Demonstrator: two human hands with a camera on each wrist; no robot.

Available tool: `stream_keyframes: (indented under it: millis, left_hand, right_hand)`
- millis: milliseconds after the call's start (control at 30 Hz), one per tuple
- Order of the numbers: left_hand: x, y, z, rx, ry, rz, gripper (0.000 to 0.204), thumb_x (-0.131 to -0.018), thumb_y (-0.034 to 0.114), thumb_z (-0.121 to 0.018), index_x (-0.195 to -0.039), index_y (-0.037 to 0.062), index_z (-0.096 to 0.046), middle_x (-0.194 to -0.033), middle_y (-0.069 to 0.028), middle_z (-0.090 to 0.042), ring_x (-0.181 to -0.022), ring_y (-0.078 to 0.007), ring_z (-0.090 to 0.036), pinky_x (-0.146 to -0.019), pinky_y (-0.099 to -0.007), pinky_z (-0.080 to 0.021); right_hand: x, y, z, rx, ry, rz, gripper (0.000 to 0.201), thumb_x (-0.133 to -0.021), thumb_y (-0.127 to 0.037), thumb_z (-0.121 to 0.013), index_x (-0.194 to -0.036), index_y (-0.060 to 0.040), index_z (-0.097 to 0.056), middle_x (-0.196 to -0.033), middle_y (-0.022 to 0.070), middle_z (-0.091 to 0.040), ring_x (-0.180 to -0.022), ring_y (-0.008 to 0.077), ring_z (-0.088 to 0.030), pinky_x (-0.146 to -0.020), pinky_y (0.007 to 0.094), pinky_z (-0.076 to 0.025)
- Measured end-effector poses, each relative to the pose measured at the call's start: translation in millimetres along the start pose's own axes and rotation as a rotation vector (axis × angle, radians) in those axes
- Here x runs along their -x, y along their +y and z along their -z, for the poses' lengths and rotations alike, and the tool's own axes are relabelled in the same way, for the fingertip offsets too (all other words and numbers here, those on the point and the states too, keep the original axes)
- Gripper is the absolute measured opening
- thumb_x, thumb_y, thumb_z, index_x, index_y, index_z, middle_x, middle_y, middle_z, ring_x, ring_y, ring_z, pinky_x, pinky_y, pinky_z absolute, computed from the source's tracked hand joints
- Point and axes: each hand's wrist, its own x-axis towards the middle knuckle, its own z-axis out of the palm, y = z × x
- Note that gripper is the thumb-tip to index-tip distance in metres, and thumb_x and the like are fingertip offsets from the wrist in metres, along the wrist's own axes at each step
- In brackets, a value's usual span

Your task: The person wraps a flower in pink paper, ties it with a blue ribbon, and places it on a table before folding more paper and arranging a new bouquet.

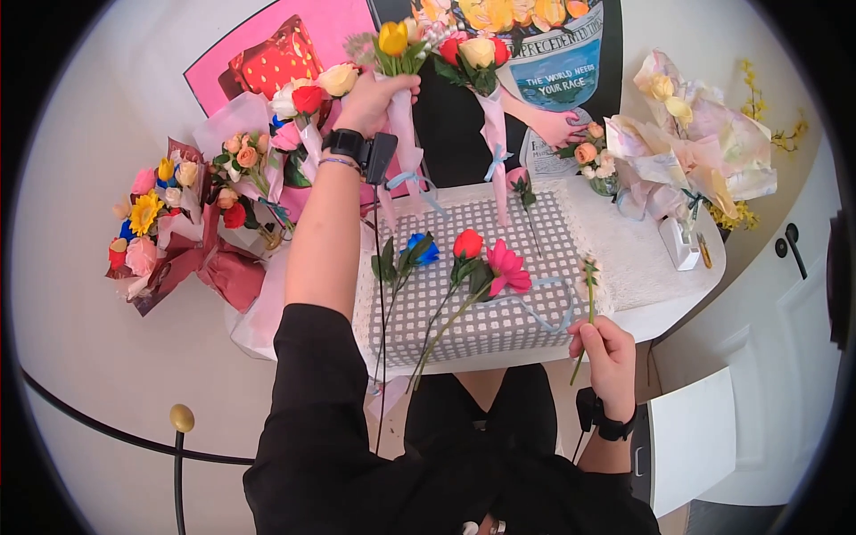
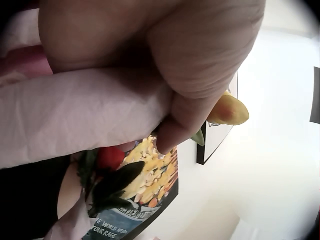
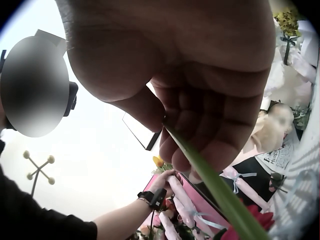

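At the back of the table my left hand (image 1: 374, 100) grips a bouquet wrapped in pale pink paper (image 1: 403, 134), tied with a blue ribbon. A yellow tulip (image 1: 392, 38) stands out at its top. In the left wrist view, fingers and thumb curl round the paper wrap (image 2: 80, 117). At the front right my right hand (image 1: 611, 361) pinches a green stem (image 3: 215, 182) between thumb and fingers. Small pale blossoms (image 1: 589, 267) top that stem. A blue flower (image 1: 423, 250), a red flower (image 1: 467, 243) and a bright pink flower (image 1: 507, 267) lie between the hands.
A checked cloth (image 1: 392, 312) covers the table's middle. Another wrapped bouquet (image 1: 495, 125) stands right of my left hand, near a pink rosebud (image 1: 520, 181). Wrapped bouquets (image 1: 147, 214) crowd the left side. A paper-wrapped bunch (image 1: 691, 134) and a white box (image 1: 679, 245) stand at right.
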Motion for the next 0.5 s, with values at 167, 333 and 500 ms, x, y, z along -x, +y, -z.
stream_keyframes:
  millis: [167,333,500]
  left_hand:
    - [-11,-63,18,0.082,0.050,0.144,0.028,-0.080,0.012,-0.076,-0.097,-0.0050,-0.061,-0.083,-0.0102,-0.066,-0.071,-0.0208,-0.065,-0.067,-0.0321,-0.055]
    - [-5,-72,13,0.163,0.161,-0.001,0.036,-0.079,0.015,-0.077,-0.104,-0.0026,-0.058,-0.084,-0.0072,-0.065,-0.070,-0.0170,-0.063,-0.065,-0.0299,-0.053]
    - [13,-75,2,-0.351,0.310,-0.197,0.041,-0.080,0.015,-0.079,-0.108,-0.0003,-0.053,-0.087,-0.0064,-0.065,-0.069,-0.0131,-0.064,-0.063,-0.0280,-0.051]
  right_hand:
    - [9,2,14,0.033,0.032,-0.056,0.020,-0.100,-0.011,-0.055,-0.094,0.0025,-0.069,-0.070,0.0009,-0.062,-0.067,0.0069,-0.056,-0.063,0.0222,-0.044]
    - [6,7,15,0.037,0.023,-0.053,0.020,-0.099,-0.012,-0.056,-0.094,0.0021,-0.069,-0.069,0.0012,-0.062,-0.066,0.0070,-0.057,-0.061,0.0225,-0.045]
    - [-1,12,3,0.028,-0.003,-0.073,0.020,-0.099,-0.012,-0.056,-0.091,0.0026,-0.069,-0.068,0.0022,-0.063,-0.066,0.0075,-0.058,-0.061,0.0234,-0.046]
